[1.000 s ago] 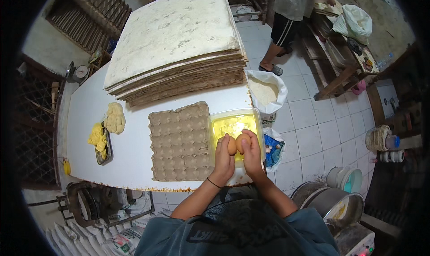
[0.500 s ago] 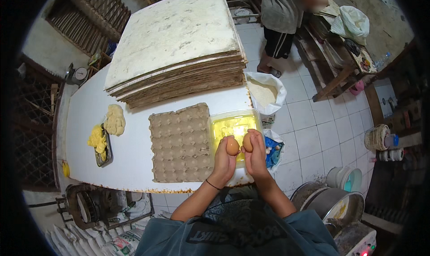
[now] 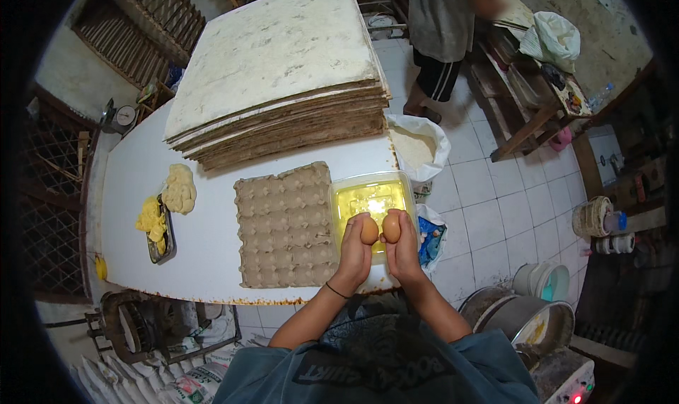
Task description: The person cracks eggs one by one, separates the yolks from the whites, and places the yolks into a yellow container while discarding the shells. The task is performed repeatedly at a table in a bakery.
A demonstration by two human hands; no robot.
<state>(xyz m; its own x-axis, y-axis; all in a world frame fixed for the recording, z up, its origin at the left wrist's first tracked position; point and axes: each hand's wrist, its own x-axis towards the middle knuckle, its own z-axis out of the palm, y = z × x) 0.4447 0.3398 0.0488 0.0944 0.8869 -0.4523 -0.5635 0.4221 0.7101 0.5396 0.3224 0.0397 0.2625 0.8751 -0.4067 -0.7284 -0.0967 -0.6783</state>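
A brown egg (image 3: 369,230) sits in my left hand (image 3: 353,254), its fingers closed around it. My right hand (image 3: 404,250) grips a second brown egg (image 3: 391,226). The two eggs face each other with a narrow gap between them. Both hands are over the near part of a clear rectangular tub (image 3: 408,185) holding yellow liquid. Left of the tub lies a grey-brown cardboard egg tray (image 3: 285,224) with bare cups.
A tall stack of pale boards (image 3: 276,65) fills the table's far side. At left lie a dough lump (image 3: 180,189) and a dark pan (image 3: 164,245) with yellow fat. A white sack (image 3: 419,147) stands beyond the tub. Another person (image 3: 440,36) stands at the back.
The eggs have turned slightly in my hands and sit a little closer together over the tub. The person at the back has shifted slightly.
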